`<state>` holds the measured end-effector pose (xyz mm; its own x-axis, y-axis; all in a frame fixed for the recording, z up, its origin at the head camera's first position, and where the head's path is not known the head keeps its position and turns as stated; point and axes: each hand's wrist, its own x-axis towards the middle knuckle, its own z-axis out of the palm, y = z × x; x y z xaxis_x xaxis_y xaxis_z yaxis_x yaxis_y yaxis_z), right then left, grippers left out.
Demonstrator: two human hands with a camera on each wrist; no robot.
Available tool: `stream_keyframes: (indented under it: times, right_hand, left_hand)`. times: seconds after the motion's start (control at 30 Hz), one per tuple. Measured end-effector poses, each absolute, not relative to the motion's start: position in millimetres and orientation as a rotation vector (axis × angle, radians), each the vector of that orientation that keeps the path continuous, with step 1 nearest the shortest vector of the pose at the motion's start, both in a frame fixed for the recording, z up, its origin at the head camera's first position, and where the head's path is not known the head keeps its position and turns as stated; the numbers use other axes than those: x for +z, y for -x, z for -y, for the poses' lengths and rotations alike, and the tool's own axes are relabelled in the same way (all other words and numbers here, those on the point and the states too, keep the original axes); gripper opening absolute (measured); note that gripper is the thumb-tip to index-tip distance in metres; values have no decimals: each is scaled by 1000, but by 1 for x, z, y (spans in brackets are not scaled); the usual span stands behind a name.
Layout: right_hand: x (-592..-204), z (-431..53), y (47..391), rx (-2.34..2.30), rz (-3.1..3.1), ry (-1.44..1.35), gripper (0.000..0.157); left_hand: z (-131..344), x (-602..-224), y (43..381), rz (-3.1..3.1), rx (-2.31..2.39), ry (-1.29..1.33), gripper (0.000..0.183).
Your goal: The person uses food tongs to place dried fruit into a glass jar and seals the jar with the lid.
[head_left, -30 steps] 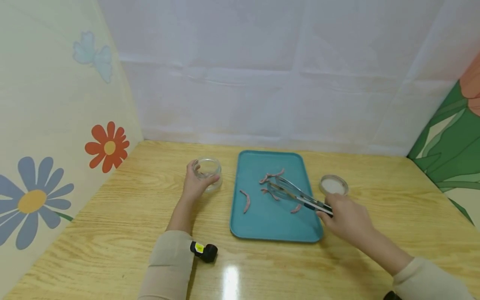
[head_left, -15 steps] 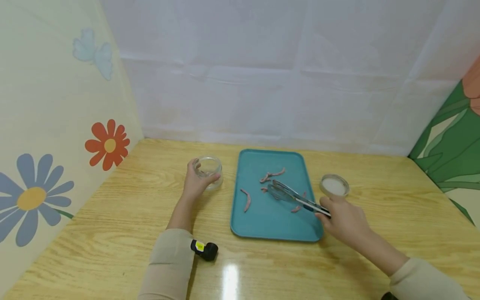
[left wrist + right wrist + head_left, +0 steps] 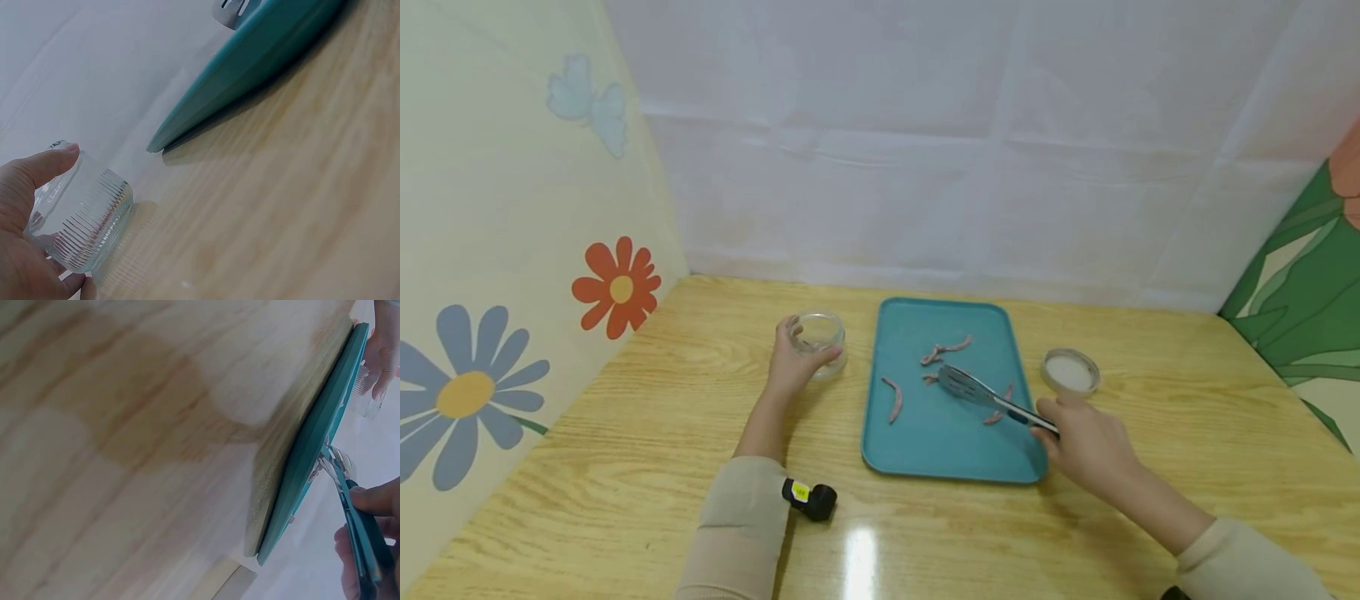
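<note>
My left hand (image 3: 793, 362) grips a clear glass jar (image 3: 87, 215) from its left side, thumb near the rim; the jar stands on the table left of the tray. Fine vertical ribs run round the jar's wall. My right hand (image 3: 1086, 433) holds metal tongs (image 3: 973, 387) with dark grips, thumb along one arm. The tongs' slotted heads lie low over the middle of the teal tray (image 3: 951, 454), close together and partly covering a pinkish strip (image 3: 930, 378). Other pinkish strips lie on the tray: a curved one (image 3: 893, 400) at left, a tangled one (image 3: 945, 349) farther back, another (image 3: 998, 410) under the tongs' arms.
A round glass lid (image 3: 1070, 372) with a pale centre lies on the table right of the tray, just behind my right hand. The wooden table (image 3: 625, 500) ends at a white cloth backdrop (image 3: 880, 167). Flower-painted panels (image 3: 467, 396) flank both sides.
The tongs' heads have turned and come closer together over the middle strip, and a strip under their arms shows more. My left hand and the jar have stayed in place.
</note>
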<state>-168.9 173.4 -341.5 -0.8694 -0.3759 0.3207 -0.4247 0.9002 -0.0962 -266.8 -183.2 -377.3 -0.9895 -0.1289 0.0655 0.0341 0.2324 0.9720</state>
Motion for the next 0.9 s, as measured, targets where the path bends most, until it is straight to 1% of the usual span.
stream_keyframes:
  times: [0.53,0.9]
  right_hand:
    - [-345,-174,169,263,2746,-587,34]
    - [-343,-177,169,296,2728,-588,32]
  left_hand:
    - [184,-377,267,2358,-1864,-92,91]
    - [184,-377,266,2350,-1890,-91,92]
